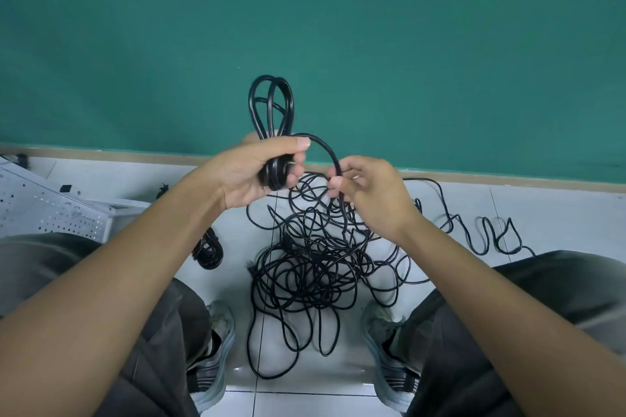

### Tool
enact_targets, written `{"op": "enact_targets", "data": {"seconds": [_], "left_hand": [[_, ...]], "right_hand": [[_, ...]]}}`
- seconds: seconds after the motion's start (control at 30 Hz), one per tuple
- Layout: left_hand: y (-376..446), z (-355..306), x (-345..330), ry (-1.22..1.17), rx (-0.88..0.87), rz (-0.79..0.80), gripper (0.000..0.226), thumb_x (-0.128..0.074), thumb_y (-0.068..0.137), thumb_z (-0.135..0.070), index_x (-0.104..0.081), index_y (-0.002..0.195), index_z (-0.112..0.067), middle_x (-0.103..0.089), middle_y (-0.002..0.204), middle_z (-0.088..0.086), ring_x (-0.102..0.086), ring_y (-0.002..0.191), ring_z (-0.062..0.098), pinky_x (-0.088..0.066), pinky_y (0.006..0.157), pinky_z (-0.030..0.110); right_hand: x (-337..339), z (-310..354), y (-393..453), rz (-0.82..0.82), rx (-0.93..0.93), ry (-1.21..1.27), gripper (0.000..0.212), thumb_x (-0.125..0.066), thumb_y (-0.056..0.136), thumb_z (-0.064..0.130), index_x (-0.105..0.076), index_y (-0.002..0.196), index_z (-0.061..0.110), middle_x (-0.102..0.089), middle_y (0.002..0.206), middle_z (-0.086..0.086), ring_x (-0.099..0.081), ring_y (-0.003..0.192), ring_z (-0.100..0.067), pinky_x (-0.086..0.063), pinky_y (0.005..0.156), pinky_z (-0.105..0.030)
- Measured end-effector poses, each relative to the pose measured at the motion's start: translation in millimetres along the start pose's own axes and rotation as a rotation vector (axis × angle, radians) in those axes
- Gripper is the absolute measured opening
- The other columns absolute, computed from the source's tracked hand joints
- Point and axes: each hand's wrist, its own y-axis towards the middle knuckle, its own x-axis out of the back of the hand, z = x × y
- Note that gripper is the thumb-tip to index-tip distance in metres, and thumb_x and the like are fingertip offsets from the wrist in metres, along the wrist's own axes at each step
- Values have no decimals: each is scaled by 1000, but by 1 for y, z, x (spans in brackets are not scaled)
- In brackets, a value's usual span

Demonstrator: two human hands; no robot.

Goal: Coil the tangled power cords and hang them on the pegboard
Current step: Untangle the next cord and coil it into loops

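My left hand [257, 169] grips a bundle of black cord loops [271, 105] that stand up above the fist against the green wall. From that bundle one strand arcs to the right into my right hand [366, 189], which pinches it between thumb and fingers. Below both hands a large tangle of black power cords [315, 264] lies on the white tiled floor between my feet. A white pegboard [47, 206] lies at the left edge of the view, partly hidden by my left knee.
A small coiled black cord [209, 250] lies on the floor by my left knee. Another loose black cord [481, 230] snakes across the tiles to the right. A green wall with a tan baseboard [508, 176] stands close ahead. My shoes [216, 349] flank the tangle.
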Motion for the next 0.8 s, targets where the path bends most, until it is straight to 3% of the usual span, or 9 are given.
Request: {"op": "enact_targets", "data": {"seconds": [0.1, 0.2, 0.27, 0.37, 0.53, 0.6, 0.67, 0.73, 0.8], "left_hand": [[1, 3, -4, 129, 12, -50, 47, -79, 73, -26, -69, 112, -2, -79, 103, 11, -77, 95, 19, -61, 80, 21], [1, 11, -10, 217, 14, -54, 56, -84, 72, -25, -68, 120, -1, -77, 112, 14, -75, 107, 23, -58, 98, 33], [2, 19, -14, 273, 9, -33, 48, -83, 78, -25, -70, 119, -3, -78, 112, 11, -74, 110, 23, -57, 96, 35], [0, 25, -25, 320, -48, 51, 38, -77, 87, -17, -69, 123, -6, -77, 114, 9, -73, 112, 24, -56, 76, 26], [-4, 25, -33, 398, -113, 140, 35, -80, 84, -23, -72, 113, -6, -77, 105, 13, -73, 102, 22, -51, 75, 18], [-4, 28, -35, 415, -120, 157, 17, -79, 88, -25, -71, 92, -10, -76, 90, 12, -73, 100, 28, -53, 82, 26], [-5, 32, -38, 352, -106, 151, 20, -76, 87, -32, -65, 80, -16, -68, 75, 5, -73, 98, 34, -56, 92, 35], [-5, 33, -40, 213, -92, 123, 24, -74, 85, -37, -63, 79, -16, -58, 67, -2, -72, 84, 28, -58, 92, 40], [-3, 30, -38, 81, -102, 73, 34, -75, 85, -41, -64, 87, -9, -53, 65, -4, -61, 69, 19, -59, 80, 35]], "right_hand": [[4, 7, 4, -119, 14, 201, 18, -65, 98, 4, -73, 94, 20, -69, 87, -1, -75, 88, -24, -63, 83, -42], [8, 22, 8, -169, 22, 446, 14, -66, 96, -1, -74, 97, 10, -70, 92, -8, -76, 90, -27, -64, 75, -34], [8, 31, 10, -192, 50, 508, 14, -66, 95, -4, -74, 95, 8, -71, 90, -9, -75, 85, -23, -64, 72, -35], [9, 37, 11, -251, 83, 516, 15, -66, 95, -4, -74, 93, 9, -72, 81, -2, -75, 82, -22, -64, 73, -38], [13, 34, 13, -297, 106, 461, 11, -75, 90, 2, -76, 88, 13, -73, 80, -4, -73, 77, -18, -64, 75, -35], [13, 28, 15, -322, 101, 326, 8, -81, 87, 13, -77, 83, 19, -74, 77, 1, -71, 76, -14, -63, 81, -36], [12, 23, 17, -333, 89, 238, 9, -83, 86, 24, -76, 79, 23, -73, 76, -1, -69, 75, -14, -61, 83, -38], [9, 21, 16, -288, 80, 259, 12, -76, 92, 27, -75, 85, 18, -72, 80, -7, -69, 76, -19, -61, 81, -40], [0, 23, 10, -157, 30, 357, 25, -61, 103, 31, -70, 101, 8, -73, 89, -10, -72, 81, -25, -63, 82, -40]]}}
